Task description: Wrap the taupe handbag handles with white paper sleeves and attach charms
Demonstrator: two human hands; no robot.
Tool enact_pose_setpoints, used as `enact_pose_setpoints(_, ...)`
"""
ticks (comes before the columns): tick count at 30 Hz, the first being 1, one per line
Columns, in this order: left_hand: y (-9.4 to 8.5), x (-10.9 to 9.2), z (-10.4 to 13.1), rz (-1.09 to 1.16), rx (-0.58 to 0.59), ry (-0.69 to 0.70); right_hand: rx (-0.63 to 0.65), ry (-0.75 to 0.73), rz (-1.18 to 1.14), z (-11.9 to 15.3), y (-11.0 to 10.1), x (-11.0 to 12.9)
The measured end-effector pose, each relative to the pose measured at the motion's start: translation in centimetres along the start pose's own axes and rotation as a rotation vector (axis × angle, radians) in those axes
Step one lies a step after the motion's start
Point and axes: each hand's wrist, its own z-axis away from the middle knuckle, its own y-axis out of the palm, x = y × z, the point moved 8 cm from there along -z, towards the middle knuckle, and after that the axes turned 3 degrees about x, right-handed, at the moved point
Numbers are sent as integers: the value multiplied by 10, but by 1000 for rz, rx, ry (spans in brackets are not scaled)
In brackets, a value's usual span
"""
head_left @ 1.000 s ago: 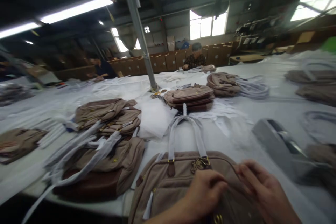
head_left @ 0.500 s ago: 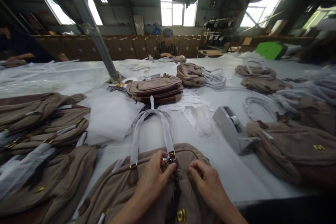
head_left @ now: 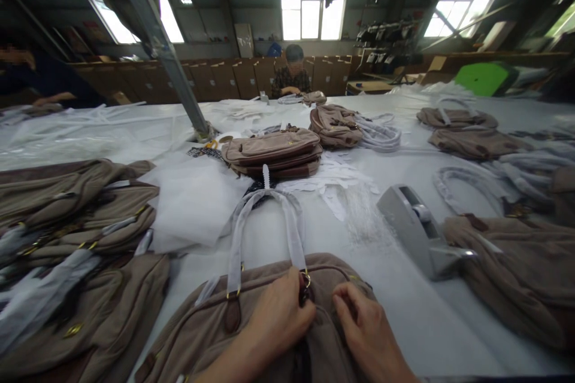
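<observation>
Your left forearm (head_left: 236, 354) slants up from the bottom edge to a left hand (head_left: 283, 308) turned back upward, its fingers curled toward the thumb, while your right hand (head_left: 366, 318), just beside it, angles inward with thumb and index fingertips bent close together, its wrist low.

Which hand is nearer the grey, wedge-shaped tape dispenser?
The right hand, left of the tape dispenser and closer to the camera; the left hand is farther left, at the gold ring of the brown fabric bag.
</observation>
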Motion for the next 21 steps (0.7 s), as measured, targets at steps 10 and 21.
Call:
enact_pose_setpoints(10,-9,10,-2,392,115,53,8,102,-10,0,1,-2)
enact_pose_setpoints(21,19,42,0,1142,362,-196,1,155,-36,2,-3,-1)
